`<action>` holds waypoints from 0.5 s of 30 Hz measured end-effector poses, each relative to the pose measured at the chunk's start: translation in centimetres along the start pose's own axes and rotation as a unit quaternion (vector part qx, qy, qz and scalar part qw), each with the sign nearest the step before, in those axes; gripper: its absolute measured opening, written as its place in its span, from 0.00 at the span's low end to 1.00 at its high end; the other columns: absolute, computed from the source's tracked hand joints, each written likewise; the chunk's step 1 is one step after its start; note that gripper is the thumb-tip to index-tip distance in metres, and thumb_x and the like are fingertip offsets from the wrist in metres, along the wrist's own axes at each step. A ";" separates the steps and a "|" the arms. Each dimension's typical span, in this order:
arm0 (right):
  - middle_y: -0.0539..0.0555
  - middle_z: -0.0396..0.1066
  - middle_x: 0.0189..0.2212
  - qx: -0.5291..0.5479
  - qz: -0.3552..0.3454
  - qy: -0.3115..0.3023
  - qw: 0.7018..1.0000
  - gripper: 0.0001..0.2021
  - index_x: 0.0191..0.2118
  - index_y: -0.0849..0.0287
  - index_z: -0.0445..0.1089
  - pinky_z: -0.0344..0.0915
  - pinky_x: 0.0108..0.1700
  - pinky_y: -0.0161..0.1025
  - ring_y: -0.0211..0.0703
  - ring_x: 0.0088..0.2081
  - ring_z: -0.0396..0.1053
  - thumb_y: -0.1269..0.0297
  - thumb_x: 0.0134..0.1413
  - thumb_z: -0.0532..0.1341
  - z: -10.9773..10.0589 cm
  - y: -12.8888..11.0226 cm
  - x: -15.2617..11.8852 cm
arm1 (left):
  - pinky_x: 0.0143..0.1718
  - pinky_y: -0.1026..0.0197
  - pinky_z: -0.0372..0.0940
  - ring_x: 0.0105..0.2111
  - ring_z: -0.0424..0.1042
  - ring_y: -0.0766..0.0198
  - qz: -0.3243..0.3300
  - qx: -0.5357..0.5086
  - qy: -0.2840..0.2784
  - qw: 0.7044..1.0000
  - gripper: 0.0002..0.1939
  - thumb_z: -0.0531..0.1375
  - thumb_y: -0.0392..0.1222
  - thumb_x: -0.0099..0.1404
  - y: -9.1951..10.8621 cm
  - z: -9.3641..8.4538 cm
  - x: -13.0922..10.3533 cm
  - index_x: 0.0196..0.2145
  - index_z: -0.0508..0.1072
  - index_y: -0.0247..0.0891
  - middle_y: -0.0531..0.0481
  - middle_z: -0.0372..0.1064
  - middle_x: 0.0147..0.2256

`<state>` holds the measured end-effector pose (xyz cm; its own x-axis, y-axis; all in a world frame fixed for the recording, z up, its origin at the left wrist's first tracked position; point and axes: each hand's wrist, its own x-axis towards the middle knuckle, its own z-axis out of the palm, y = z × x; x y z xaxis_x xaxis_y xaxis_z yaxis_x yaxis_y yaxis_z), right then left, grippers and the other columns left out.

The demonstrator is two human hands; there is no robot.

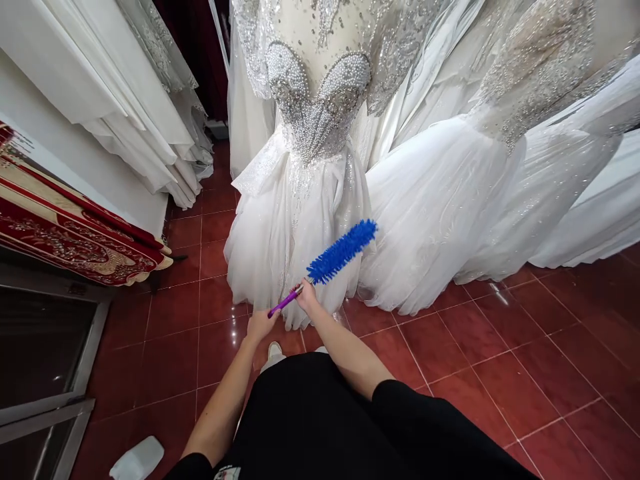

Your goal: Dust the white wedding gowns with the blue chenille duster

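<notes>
A duster [343, 252] with a fluffy blue head and a purple handle slants up to the right in front of me. My left hand [262, 325] is closed around the lower end of its handle. Higher up, close below the blue head, my right hand [307, 295] grips the shaft. Behind the duster hangs a white wedding dress [300, 220] with a pearl-beaded bodice and a full tulle skirt. The blue head overlaps the skirt in view; whether it touches the fabric I cannot tell.
More beaded white gowns [450, 200] crowd the right side, and white garments [115, 87] hang at the upper left. A red and gold embroidered cloth [80, 227] and a metal-framed glass door [50, 340] are at left. A whitish plastic jug [137, 460] lies on the red tiled floor [170, 360].
</notes>
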<state>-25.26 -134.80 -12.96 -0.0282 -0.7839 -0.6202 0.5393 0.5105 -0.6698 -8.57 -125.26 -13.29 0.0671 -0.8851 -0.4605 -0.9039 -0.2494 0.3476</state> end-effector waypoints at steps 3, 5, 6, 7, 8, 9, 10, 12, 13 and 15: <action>0.46 0.60 0.19 0.081 0.008 0.036 0.996 0.13 0.29 0.51 0.54 0.74 0.32 0.41 0.42 0.23 0.68 0.62 0.67 0.55 1.0 2.2 -1.6 | 0.41 0.52 0.66 0.41 0.78 0.43 0.029 0.012 0.005 0.999 0.31 0.48 0.67 0.73 -3.6 -1.0 0.0 0.42 0.81 0.41 0.38 0.80 0.38; 0.47 0.63 0.21 0.114 0.004 0.036 0.993 0.12 0.31 0.52 0.57 0.76 0.35 0.42 0.43 0.26 0.71 0.64 0.68 0.55 3.6 2.5 -2.1 | 0.40 0.52 0.64 0.39 0.78 0.45 0.045 0.025 0.037 0.998 0.30 0.49 0.67 0.73 -5.7 -3.2 0.7 0.39 0.80 0.41 0.40 0.79 0.36; 0.47 0.65 0.22 0.130 -0.004 0.026 0.991 0.11 0.32 0.53 0.58 0.77 0.36 0.42 0.42 0.28 0.73 0.64 0.68 0.56 5.4 2.2 -2.2 | 0.40 0.53 0.64 0.38 0.77 0.46 0.050 0.028 0.058 0.997 0.29 0.49 0.67 0.73 -6.5 -4.7 1.1 0.39 0.80 0.42 0.41 0.79 0.35; 0.47 0.67 0.23 0.142 -0.014 0.013 0.990 0.09 0.33 0.53 0.60 0.77 0.38 0.42 0.41 0.29 0.74 0.65 0.68 0.57 7.5 1.6 -2.1 | 0.39 0.53 0.64 0.38 0.77 0.47 0.054 0.028 0.080 0.995 0.29 0.50 0.66 0.74 -7.2 -6.3 1.7 0.39 0.80 0.42 0.42 0.79 0.34; 0.47 0.68 0.23 0.160 -0.034 -0.012 0.986 0.08 0.35 0.53 0.61 0.78 0.39 0.42 0.41 0.29 0.74 0.66 0.68 0.58 9.7 0.8 -1.9 | 0.39 0.54 0.63 0.38 0.76 0.48 0.054 0.024 0.102 0.993 0.28 0.50 0.66 0.74 -7.7 -8.1 2.3 0.40 0.79 0.42 0.42 0.79 0.35; 0.46 0.68 0.24 0.170 -0.061 -0.044 0.983 0.07 0.36 0.54 0.62 0.78 0.39 0.42 0.40 0.29 0.73 0.67 0.68 0.59 11.9 -0.2 -1.6 | 0.39 0.55 0.63 0.38 0.76 0.49 0.053 0.020 0.123 0.991 0.29 0.50 0.67 0.73 -8.0 -9.9 3.0 0.40 0.79 0.42 0.43 0.78 0.35; 0.45 0.68 0.24 0.170 -0.087 -0.074 0.979 0.06 0.37 0.54 0.62 0.78 0.39 0.42 0.38 0.28 0.73 0.67 0.68 0.59 14.1 -1.4 -1.2 | 0.38 0.56 0.62 0.37 0.75 0.50 0.053 0.018 0.147 0.988 0.29 0.49 0.67 0.73 -8.2 -11.8 3.6 0.40 0.79 0.42 0.43 0.78 0.34; 0.44 0.68 0.23 0.149 -0.098 -0.119 0.977 0.06 0.38 0.55 0.62 0.77 0.39 0.40 0.37 0.26 0.72 0.67 0.69 0.60 17.8 -3.9 -0.2 | 0.37 0.58 0.61 0.37 0.75 0.51 0.046 0.023 0.189 0.981 0.31 0.48 0.69 0.73 -8.2 -15.5 5.0 0.41 0.78 0.41 0.43 0.77 0.34; 0.43 0.68 0.23 0.132 -0.090 -0.134 0.978 0.06 0.38 0.55 0.62 0.77 0.38 0.39 0.36 0.26 0.72 0.67 0.70 0.59 19.3 -5.1 0.4 | 0.36 0.59 0.61 0.37 0.75 0.51 0.036 0.031 0.202 0.978 0.32 0.48 0.69 0.73 -8.2 -17.1 5.6 0.41 0.78 0.41 0.43 0.77 0.34; 0.43 0.69 0.23 0.097 -0.060 -0.143 0.983 0.07 0.38 0.56 0.60 0.75 0.38 0.38 0.36 0.25 0.72 0.64 0.73 0.56 21.2 -6.9 1.5 | 0.36 0.59 0.60 0.37 0.75 0.51 0.023 0.053 0.223 0.973 0.33 0.47 0.71 0.72 -8.1 -19.7 6.7 0.41 0.78 0.41 0.43 0.77 0.34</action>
<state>-11.19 -146.94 -0.63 0.1210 -0.9162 -0.3821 0.6975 0.3524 -0.6240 7.54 -136.95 -3.14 0.1807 -0.9828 -0.0378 -0.9471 -0.1842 0.2628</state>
